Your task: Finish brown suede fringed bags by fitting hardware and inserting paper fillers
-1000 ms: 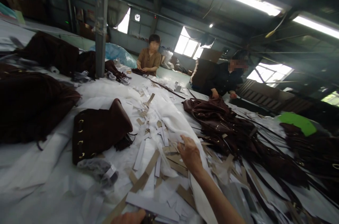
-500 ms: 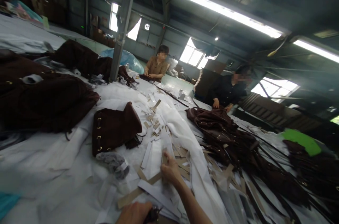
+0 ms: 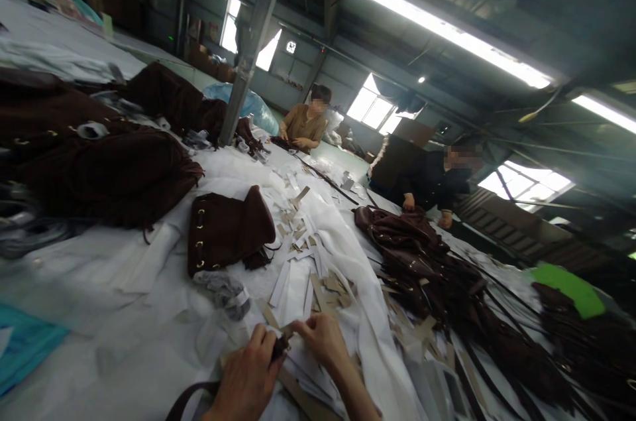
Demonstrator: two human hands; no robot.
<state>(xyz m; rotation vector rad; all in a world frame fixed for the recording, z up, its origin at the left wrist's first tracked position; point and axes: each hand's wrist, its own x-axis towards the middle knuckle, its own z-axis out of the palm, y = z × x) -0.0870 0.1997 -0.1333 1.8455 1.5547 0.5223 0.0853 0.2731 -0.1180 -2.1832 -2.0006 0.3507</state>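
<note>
My left hand point(image 3: 247, 376) is closed round the end of a dark brown strap point(image 3: 185, 400) that loops off toward the bottom edge. My right hand point(image 3: 322, 340) pinches a tan cardboard strip point(image 3: 288, 329) right against the strap end, so both hands meet low in the middle. Several tan and white paper strips point(image 3: 304, 275) lie scattered just beyond my fingers on the white cloth-covered table point(image 3: 129, 315).
A brown suede bag with gold eyelets point(image 3: 226, 230) lies to the left, with bigger brown piles point(image 3: 99, 172) behind it. Dark brown bags and straps point(image 3: 427, 268) heap up on the right. Two people point(image 3: 308, 122) point(image 3: 437, 176) work at the far side, beside a steel post point(image 3: 248, 56).
My right hand pulled back from the strip pile to meet my left hand, which rose into view with the strap. The view shifted right and down.
</note>
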